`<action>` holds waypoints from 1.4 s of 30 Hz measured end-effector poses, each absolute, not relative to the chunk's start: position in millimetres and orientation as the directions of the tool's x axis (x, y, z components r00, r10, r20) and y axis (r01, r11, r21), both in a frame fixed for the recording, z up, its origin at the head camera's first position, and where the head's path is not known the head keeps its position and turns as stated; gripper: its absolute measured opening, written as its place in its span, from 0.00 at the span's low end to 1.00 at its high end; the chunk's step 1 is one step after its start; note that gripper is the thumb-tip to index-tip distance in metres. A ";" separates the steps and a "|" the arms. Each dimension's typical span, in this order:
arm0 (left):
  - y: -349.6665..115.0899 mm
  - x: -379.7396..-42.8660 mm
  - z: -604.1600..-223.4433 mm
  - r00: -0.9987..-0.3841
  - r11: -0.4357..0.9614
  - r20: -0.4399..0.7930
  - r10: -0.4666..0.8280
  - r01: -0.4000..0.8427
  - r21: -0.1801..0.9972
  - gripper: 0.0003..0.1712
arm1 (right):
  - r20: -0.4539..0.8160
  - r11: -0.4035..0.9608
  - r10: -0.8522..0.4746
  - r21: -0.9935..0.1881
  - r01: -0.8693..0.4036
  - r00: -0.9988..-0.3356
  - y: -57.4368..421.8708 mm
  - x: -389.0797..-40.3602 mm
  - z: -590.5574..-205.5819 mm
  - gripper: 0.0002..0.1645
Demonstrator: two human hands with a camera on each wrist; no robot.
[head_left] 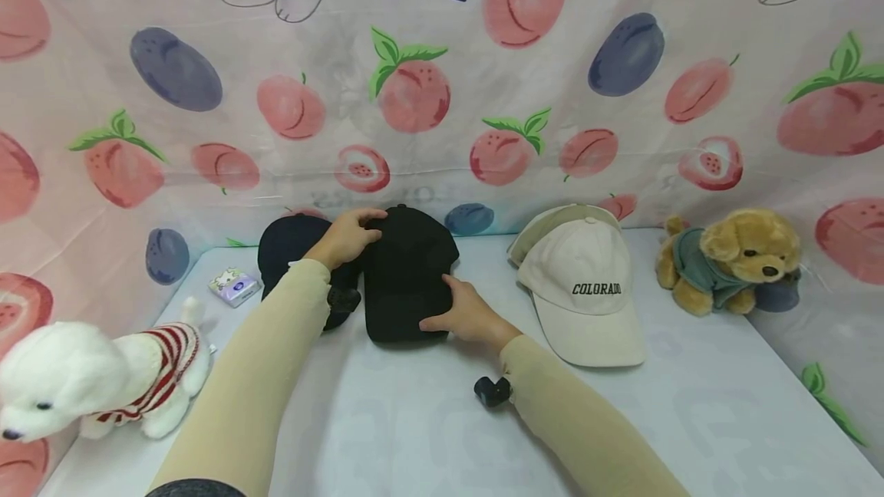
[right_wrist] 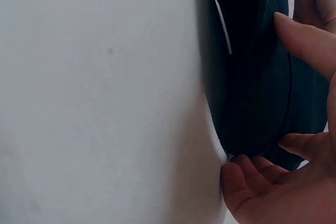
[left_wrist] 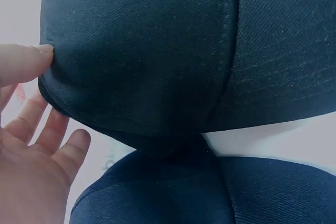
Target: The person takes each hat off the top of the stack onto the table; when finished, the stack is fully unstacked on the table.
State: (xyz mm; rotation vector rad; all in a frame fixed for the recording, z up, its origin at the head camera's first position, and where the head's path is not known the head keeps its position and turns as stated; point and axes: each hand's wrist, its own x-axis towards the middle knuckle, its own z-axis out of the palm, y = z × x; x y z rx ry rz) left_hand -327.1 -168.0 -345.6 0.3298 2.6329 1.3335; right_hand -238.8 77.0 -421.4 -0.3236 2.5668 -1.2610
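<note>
A plain black baseball cap (head_left: 409, 271) lies between both hands with its brim toward me. My left hand (head_left: 347, 238) pinches its upper left edge; in the left wrist view the thumb (left_wrist: 23, 62) presses on the cloth and the other fingers are at the edge below. On the right side, my right hand (head_left: 476, 314) grips the cap, thumb near the brim. In the right wrist view the right fingertips (right_wrist: 236, 179) curl in at the cap's edge. Right beside it, partly behind my left forearm, a dark navy cap (head_left: 290, 244) sits on the table.
Two stacked beige caps (head_left: 587, 290), the front one reading COLORADO, lie to the right on the white table (head_left: 414, 420). A brown plush dog (head_left: 732, 259) sits far right, a white plush dog (head_left: 103, 382) far left. A small purple packet (head_left: 235, 287) lies back left.
</note>
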 end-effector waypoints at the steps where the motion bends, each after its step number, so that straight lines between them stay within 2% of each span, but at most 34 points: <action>1: -168.8 -327.1 -346.0 -0.962 0.577 -0.051 0.268 0.118 0.808 0.25 | -0.135 0.597 -0.313 -0.798 -0.084 -0.940 76.4 -239.0 -421.1 0.62; 13: -179.8 -324.0 -347.6 -0.972 0.570 -0.054 0.229 0.089 0.817 0.26 | -0.123 0.591 -0.304 -0.802 -0.086 -0.945 71.5 -240.0 -421.8 0.60; 27: -189.6 -317.8 -349.3 -0.977 0.565 -0.013 0.212 0.112 0.817 0.27 | -0.122 0.585 -0.282 -0.808 -0.070 -0.952 63.4 -240.9 -421.5 0.58; 42: -194.9 -311.6 -350.6 -0.978 0.553 -0.037 0.205 0.084 0.829 0.27 | -0.126 0.594 -0.286 -0.801 -0.073 -0.950 50.5 -241.9 -422.2 0.59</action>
